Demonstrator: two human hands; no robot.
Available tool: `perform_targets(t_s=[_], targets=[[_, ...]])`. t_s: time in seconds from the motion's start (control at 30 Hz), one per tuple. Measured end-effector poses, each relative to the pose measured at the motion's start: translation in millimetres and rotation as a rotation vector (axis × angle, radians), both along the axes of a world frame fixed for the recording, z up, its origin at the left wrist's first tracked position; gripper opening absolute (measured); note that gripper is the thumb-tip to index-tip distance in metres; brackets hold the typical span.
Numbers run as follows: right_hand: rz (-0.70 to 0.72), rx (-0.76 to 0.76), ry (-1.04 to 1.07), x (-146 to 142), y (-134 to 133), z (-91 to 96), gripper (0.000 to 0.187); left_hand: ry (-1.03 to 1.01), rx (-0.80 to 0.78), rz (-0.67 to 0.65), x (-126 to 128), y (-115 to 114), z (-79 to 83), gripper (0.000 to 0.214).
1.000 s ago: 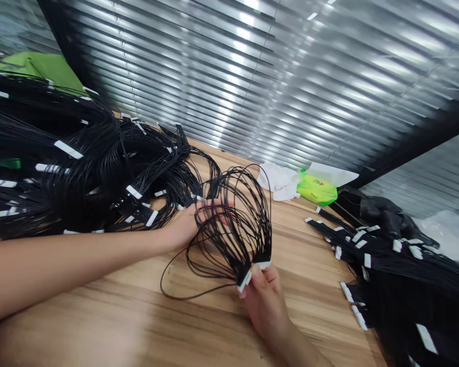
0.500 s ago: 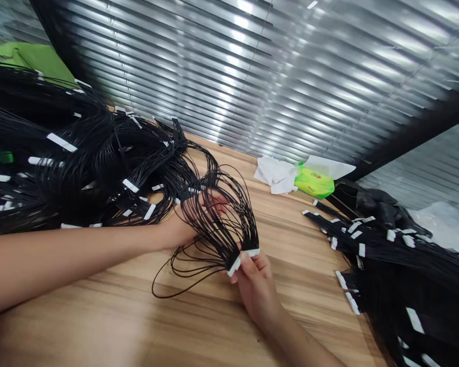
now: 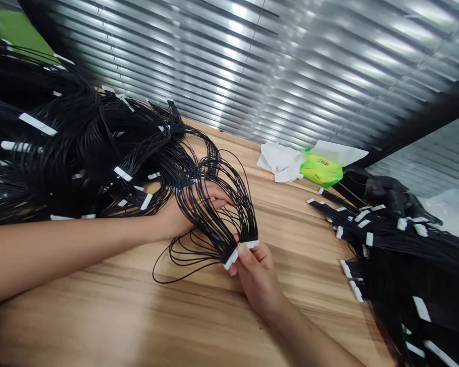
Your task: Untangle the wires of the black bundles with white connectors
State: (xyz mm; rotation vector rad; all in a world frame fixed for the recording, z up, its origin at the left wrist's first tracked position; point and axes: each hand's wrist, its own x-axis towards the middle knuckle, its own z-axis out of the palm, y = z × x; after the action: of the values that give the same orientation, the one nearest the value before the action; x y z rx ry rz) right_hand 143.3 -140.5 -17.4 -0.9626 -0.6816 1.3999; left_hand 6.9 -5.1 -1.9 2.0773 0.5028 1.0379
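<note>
A looped bundle of thin black cords (image 3: 214, 214) hangs between my hands above the wooden table (image 3: 137, 306). My right hand (image 3: 258, 278) pinches the bundle's two ends, which are bound with white tape (image 3: 239, 251). My left hand (image 3: 191, 209) reaches in from the left, its fingers closed through the loop's far part. Some slack strands sag onto the table below the bundle.
A large heap of taped black cord bundles (image 3: 61, 153) fills the left. Another pile (image 3: 398, 260) lies on the right. White tissue and a green packet (image 3: 321, 171) sit at the back near the metal blinds. A black bag lies beyond the right pile.
Both hands drew the bundle slightly nearer and lower; the loop narrowed and stretched straighter between them. The view shifted a little up and left.
</note>
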Motion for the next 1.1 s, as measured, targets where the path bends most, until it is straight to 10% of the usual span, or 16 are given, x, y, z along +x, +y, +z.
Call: perform_targets(t_s=[0.33,0.67,1.1], targets=[[0.027,0.017,-0.061,-0.3,-2.1,0.8,0.029,-0.025,0.051,-0.142,-0.7,0.8,-4.8,0.018],[0.026,-0.001,0.036,-0.1,-1.1,1.5,0.021,0.021,-0.309,-0.155,-0.9,-1.5,0.5,0.015],[0.168,-0.059,0.024,0.4,-1.3,1.8,0.03,0.054,-0.43,-0.489,-1.0,2.7,-4.8,0.039]])
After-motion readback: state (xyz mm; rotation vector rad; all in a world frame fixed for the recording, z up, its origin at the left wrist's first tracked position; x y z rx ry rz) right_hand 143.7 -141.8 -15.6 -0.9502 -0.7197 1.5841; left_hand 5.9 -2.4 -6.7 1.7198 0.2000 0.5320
